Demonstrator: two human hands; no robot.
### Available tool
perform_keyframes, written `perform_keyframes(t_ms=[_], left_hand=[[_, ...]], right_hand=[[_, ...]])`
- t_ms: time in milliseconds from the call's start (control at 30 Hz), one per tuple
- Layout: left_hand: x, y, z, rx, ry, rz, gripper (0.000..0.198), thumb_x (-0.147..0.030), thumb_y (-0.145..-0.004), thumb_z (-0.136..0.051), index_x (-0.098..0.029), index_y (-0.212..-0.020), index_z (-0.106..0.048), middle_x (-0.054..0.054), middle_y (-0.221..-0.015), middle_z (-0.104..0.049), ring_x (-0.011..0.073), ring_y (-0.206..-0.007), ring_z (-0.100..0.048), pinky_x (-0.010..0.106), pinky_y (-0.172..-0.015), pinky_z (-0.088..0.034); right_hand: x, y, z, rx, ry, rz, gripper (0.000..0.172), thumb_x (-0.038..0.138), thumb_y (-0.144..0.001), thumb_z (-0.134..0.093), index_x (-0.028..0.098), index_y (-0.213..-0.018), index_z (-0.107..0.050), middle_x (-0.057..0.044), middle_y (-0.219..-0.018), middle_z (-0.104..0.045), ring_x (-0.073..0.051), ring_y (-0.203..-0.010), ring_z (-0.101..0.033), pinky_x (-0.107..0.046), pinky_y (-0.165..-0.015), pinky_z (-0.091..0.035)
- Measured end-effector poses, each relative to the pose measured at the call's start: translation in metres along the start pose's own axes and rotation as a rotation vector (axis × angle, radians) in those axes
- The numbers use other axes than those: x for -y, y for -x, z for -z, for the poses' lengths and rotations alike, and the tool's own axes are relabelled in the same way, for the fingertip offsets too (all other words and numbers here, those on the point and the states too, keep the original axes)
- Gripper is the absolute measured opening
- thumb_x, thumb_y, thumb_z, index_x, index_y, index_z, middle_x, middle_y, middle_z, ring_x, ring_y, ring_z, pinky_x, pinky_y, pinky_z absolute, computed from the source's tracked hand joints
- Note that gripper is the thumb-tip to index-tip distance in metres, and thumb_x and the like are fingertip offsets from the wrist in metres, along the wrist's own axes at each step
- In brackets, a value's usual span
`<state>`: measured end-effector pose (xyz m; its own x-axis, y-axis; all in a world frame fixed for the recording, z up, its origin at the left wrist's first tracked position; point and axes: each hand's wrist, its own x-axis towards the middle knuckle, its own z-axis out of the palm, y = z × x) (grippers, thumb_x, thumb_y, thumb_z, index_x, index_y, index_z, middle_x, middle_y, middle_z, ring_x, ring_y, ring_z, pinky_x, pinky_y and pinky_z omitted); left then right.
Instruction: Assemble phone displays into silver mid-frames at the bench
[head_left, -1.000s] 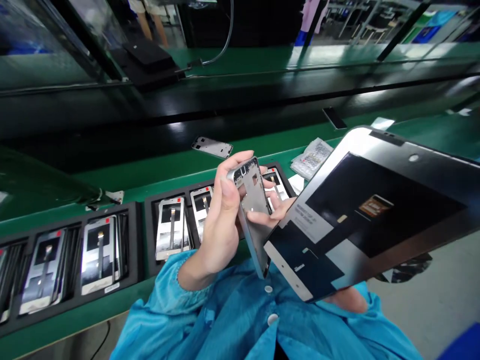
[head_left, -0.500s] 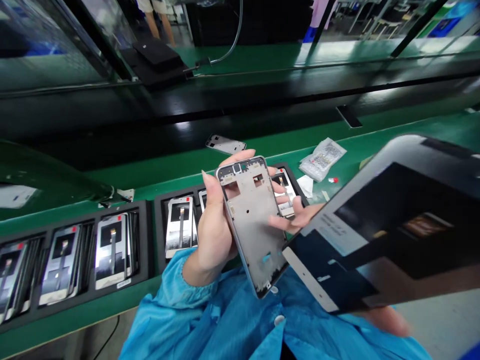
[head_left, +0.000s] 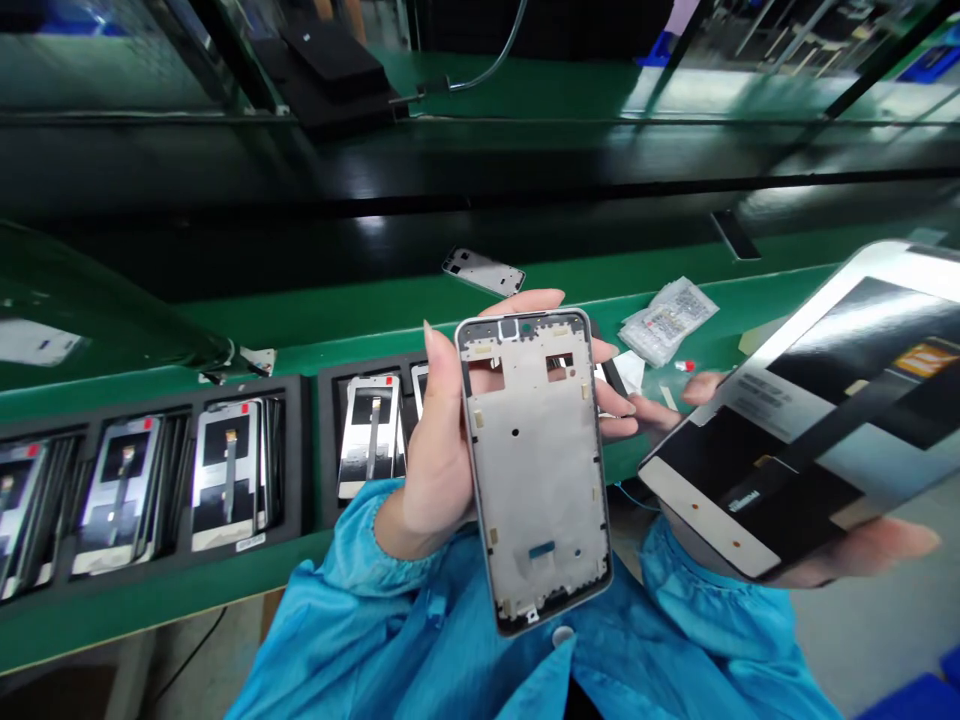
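My left hand (head_left: 439, 450) is closed round a grey metal phone frame (head_left: 536, 470), held upright with its inner side facing me; thumb on the left edge, fingers behind. My right hand (head_left: 847, 550) holds a phone screen panel (head_left: 810, 410) close to the camera at the right, back side up, with black and white areas and a flex cable. Its fingertips show at the panel's left and under its lower edge. The panel is apart from the frame. Both arms wear blue sleeves.
Two black trays (head_left: 300, 450) of upright screen panels (head_left: 225, 470) sit on the green bench (head_left: 300, 340). Another phone frame (head_left: 484, 270) lies behind my hands by the black conveyor (head_left: 525, 210). A small plastic bag pile (head_left: 667, 318) lies to the right.
The left hand turned the frame from edge-on to facing me. The right hand moved the screen panel away to the right, off the frame.
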<state>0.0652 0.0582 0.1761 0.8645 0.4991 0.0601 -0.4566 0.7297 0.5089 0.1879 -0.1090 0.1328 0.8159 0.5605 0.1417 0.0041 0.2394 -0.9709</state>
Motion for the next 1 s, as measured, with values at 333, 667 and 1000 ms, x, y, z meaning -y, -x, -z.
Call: perform_keyframes(t_ms=[333,667,1000], left_hand=[[-0.009,-0.016,0.016,-0.007,0.043,-0.016,0.069,-0.074,-0.120,-0.028,-0.023,-0.134,-0.073,0.009,-0.115,-0.084,0.0256,-0.093,-0.085,0.045,-0.080,-0.077],[-0.023,-0.035,0.024,-0.237,0.063,-0.132,0.073,-0.073,-0.121,-0.021,-0.018,-0.143,-0.065,0.012,-0.113,-0.081,0.0246,-0.090,-0.081,0.048,-0.091,-0.072],[-0.020,-0.040,0.026,-0.264,0.068,-0.180,0.069,-0.072,-0.121,-0.026,-0.018,-0.132,-0.066,0.014,-0.116,-0.080,0.0246,-0.089,-0.080,0.043,-0.083,-0.072]], right_hand=[[-0.019,-0.011,-0.018,0.026,-0.103,0.213,0.062,0.082,-0.093,-0.075,0.053,-0.147,-0.077,-0.008,-0.121,-0.071,-0.038,-0.098,-0.074,-0.067,-0.082,-0.072],[-0.025,-0.026,-0.016,0.182,-0.117,0.184,0.062,0.080,-0.096,-0.071,0.030,-0.132,-0.082,-0.012,-0.125,-0.071,-0.034,-0.090,-0.082,-0.051,-0.071,-0.074],[-0.034,-0.032,0.021,0.341,0.068,0.317,0.064,0.064,-0.093,-0.089,0.024,-0.142,-0.081,-0.020,-0.140,-0.077,-0.040,-0.109,-0.084,-0.055,-0.084,-0.075]])
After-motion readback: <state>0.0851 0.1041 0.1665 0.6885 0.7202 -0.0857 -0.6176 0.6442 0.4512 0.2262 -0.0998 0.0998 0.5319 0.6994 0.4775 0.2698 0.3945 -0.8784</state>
